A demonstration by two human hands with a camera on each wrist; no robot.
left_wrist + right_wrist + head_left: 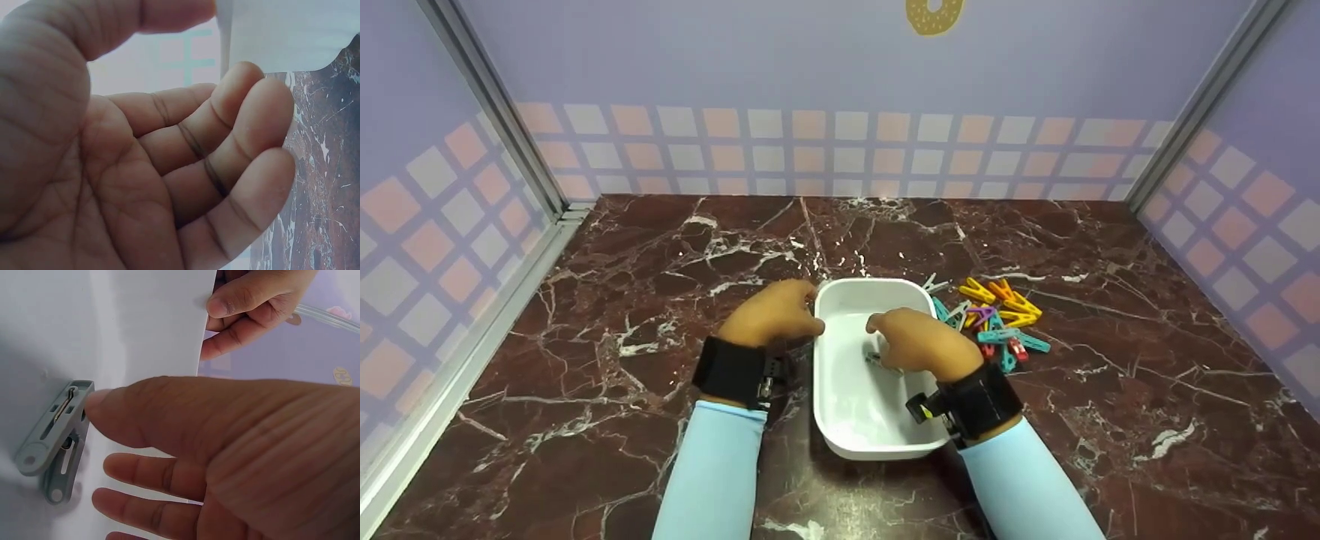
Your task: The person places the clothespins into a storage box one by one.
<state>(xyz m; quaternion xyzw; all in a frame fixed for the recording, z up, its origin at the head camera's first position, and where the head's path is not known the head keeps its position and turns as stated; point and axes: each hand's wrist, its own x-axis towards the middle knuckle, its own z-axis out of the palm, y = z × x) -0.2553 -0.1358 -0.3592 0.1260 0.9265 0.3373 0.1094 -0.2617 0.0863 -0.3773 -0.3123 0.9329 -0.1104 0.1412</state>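
Note:
A white rectangular tub (855,420) stands on the marbled tabletop, and one grey-green clothespin (56,436) lies inside it. My right hand (922,345) reaches down into the tub. In the right wrist view its thumb tip is right at the clothespin's edge, while the other visible fingers (138,469) stretch out loosely behind the thumb. At the tub's left rim is my left hand (772,311), thumb tip against the rim. The left wrist view shows its relaxed, slightly bent fingers (264,112) outside the wall, with a gap between thumb and fingers.
Right of the tub lies a loose pile of clothespins (994,322) in teal, yellow, purple, red and grey. Patterned lilac wall panels (840,67) enclose the table (622,420) at the back and both sides. A metal rail (495,300) runs along the left edge.

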